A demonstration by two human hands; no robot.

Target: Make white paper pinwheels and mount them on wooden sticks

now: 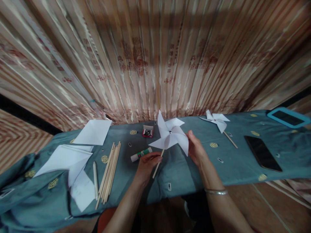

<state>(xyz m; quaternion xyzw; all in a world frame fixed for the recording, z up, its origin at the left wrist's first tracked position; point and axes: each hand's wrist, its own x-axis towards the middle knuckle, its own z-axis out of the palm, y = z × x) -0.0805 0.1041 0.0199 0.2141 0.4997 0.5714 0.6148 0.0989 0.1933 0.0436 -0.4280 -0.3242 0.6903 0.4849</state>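
A white paper pinwheel (pixel 177 135) with a shiny pin at its centre is held up over the middle of the cloth. My left hand (pixel 147 164) pinches its wooden stick (pixel 156 169) below the blades. Beside the right-hand blade is my right hand (pixel 196 149), its fingers loosely extended and partly hidden; whether it touches the paper I cannot tell. Close to my left hand lies a glue stick (pixel 141 154). A small open red box (pixel 147 132) of dark shiny pins sits behind it.
On the left are white paper sheets (pixel 93 132), a pale pen-like stick (pixel 95 179) and several wooden sticks (pixel 109 174). Another pinwheel (pixel 218 122), a black phone (pixel 262 152) and a blue-framed device (pixel 289 117) lie on the right. A curtain (pixel 150 58) hangs behind.
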